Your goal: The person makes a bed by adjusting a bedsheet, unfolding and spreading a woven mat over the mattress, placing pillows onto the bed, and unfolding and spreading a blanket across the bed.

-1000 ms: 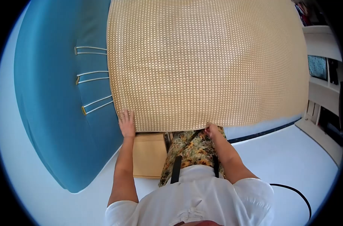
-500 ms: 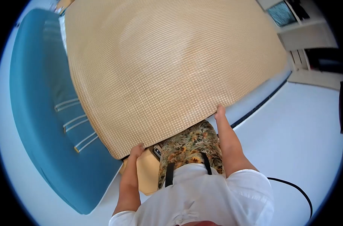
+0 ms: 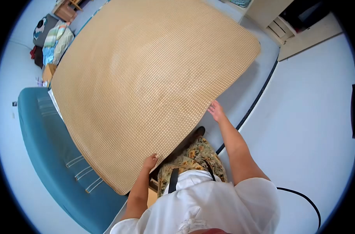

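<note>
A large tan woven sleeping mat (image 3: 146, 78) lies over the bed, its near edge running diagonally in front of me. My left hand (image 3: 149, 161) is closed on that edge, close to the near left corner. Farther along the same edge is my right hand (image 3: 216, 110), open with its fingers stretched out; the fingertips are at the rim of the mat, and I cannot tell whether they touch it.
A blue padded headboard (image 3: 48, 144) with pale straps stands on the left. Folded bedding (image 3: 58, 41) is piled at the far left. An open cabinet door (image 3: 312, 37) stands at the upper right. A black strip (image 3: 259, 97) crosses the pale floor (image 3: 302, 117).
My view has turned, and the mat's near edge now slopes more steeply. My right hand has gone from gripping the edge to outstretched fingers. My left hand is still on the edge.
</note>
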Tool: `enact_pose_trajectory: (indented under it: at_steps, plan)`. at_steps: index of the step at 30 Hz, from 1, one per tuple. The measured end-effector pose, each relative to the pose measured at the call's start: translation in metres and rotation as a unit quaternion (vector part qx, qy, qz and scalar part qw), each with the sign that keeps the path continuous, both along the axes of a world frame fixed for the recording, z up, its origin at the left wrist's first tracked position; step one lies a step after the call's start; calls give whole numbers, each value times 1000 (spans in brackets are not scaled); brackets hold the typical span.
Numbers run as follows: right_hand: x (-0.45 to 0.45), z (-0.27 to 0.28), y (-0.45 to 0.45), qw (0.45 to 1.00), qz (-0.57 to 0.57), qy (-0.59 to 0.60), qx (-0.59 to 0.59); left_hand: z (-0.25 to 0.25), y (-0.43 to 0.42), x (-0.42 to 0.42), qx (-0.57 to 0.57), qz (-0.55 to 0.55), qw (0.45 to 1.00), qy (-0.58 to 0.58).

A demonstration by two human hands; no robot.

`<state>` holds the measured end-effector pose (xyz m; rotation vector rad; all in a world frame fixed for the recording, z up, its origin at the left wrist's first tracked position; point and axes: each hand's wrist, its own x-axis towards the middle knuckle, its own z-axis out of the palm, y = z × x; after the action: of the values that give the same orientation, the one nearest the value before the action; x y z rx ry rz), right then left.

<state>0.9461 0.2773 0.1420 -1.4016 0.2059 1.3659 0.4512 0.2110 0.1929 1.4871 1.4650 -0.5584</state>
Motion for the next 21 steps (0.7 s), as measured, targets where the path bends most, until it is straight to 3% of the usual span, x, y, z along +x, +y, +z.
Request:
enact_pose_trajectory:
  at_steps: [6,11,21]
  plan:
    - [70,49,20,985,146,-96,-6,19,54,145,14,-89,993,-71]
    - [113,66,-6,962,232,-140,-25,18,84,207,1,-167,983,-74]
    - [304,90,-42,979,107,-149,-85,0,145,309,-41,-256,965,38]
